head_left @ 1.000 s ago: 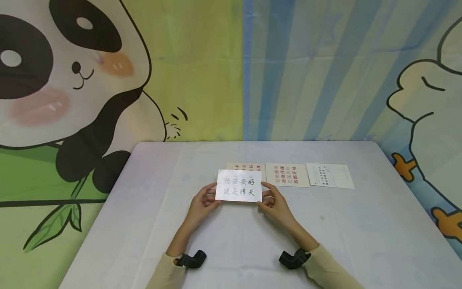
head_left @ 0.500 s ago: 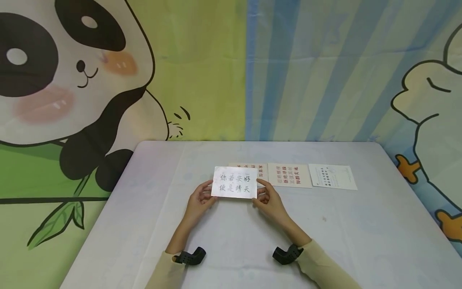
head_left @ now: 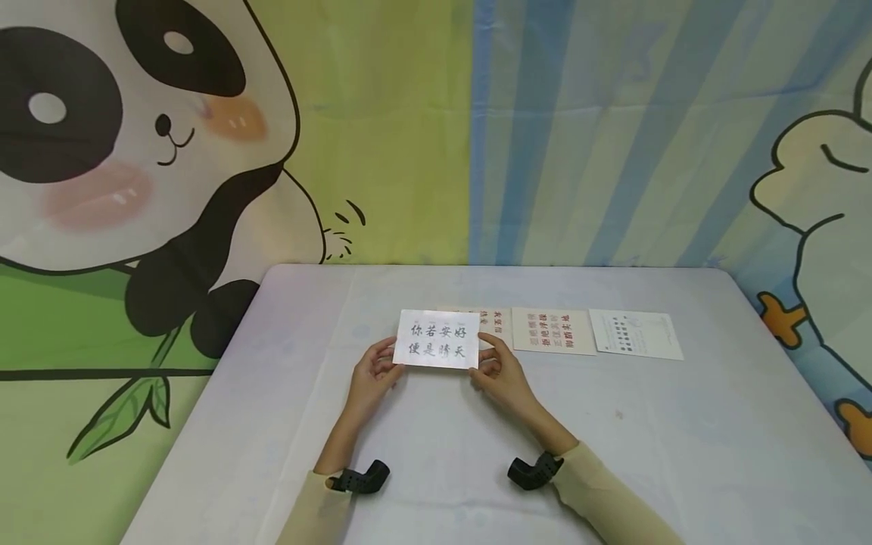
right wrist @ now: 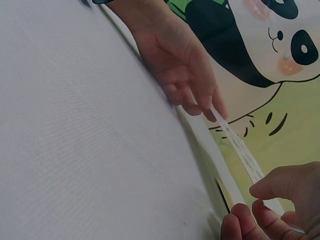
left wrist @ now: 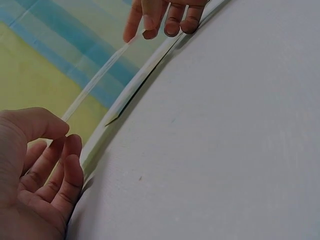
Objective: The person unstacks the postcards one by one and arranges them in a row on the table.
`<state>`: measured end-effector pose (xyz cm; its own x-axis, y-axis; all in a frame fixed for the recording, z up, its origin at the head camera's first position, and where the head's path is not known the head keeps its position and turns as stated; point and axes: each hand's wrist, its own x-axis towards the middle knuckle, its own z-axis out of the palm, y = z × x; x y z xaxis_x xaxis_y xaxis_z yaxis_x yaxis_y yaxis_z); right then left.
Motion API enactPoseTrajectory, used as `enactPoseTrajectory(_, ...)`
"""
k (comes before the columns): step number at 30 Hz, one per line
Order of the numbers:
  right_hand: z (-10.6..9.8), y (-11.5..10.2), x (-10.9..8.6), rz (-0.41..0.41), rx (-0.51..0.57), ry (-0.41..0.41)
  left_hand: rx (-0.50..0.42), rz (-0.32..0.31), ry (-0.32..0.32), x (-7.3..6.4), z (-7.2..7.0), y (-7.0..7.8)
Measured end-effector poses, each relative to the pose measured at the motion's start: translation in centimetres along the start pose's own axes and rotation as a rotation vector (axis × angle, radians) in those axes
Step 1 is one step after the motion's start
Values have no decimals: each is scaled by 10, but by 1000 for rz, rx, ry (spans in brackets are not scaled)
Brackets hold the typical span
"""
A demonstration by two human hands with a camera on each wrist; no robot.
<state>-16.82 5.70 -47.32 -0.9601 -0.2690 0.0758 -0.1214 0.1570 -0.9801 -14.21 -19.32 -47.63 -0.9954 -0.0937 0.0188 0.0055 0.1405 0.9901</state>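
A white card (head_left: 436, 339) with two rows of dark Chinese characters is held up above the table, its written face toward the head camera. My left hand (head_left: 371, 380) pinches its left edge between thumb and fingers. At the opposite edge, my right hand (head_left: 506, 381) grips the card the same way. Both wrist views see the card nearly edge-on, as a thin strip between the hands. Behind it lies a cream card with red characters (head_left: 496, 321), partly hidden by the held one.
To the right of that one lie another cream card with red writing (head_left: 553, 331) and a white card with small dark print (head_left: 636, 334), side by side. A pale cloth covers the table (head_left: 599, 454). Cartoon-printed curtains (head_left: 388, 136) rise behind its far edge.
Both hands have carried the card left and slightly away, uncovering more of the cream card behind it. The head view has turned a little left. The cards on the table stay put.
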Motion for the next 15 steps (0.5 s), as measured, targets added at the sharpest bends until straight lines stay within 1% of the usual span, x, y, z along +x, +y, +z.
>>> enactPoseTrajectory(1,1,-5,-1,3,-3,-9,3,-4,3,-1,-1,3)
enactPoseTrajectory(3,3,-3,1,-6,-9,-13,5,-6,15,1,-4,-4)
enactPoseTrajectory(6,6,-5,3,-12,-37,-17,16,10,36,6,-8,-17)
enactPoseTrajectory(7,7,-2,5,-29,-47,-16,17,8,43,6,-9,-16)
enactPoseTrajectory(8,9,-1,6,-33,-46,-11,20,16,51,8,-10,-21)
enactPoseTrajectory(11,12,-13,5,-28,-33,-8,16,21,61,9,-13,-20)
enactPoseTrajectory(14,16,-14,7,-11,-12,7,2,12,63,9,-15,-18)
enactPoseTrajectory(15,18,-11,9,-4,-18,10,-3,9,62,9,-16,-17)
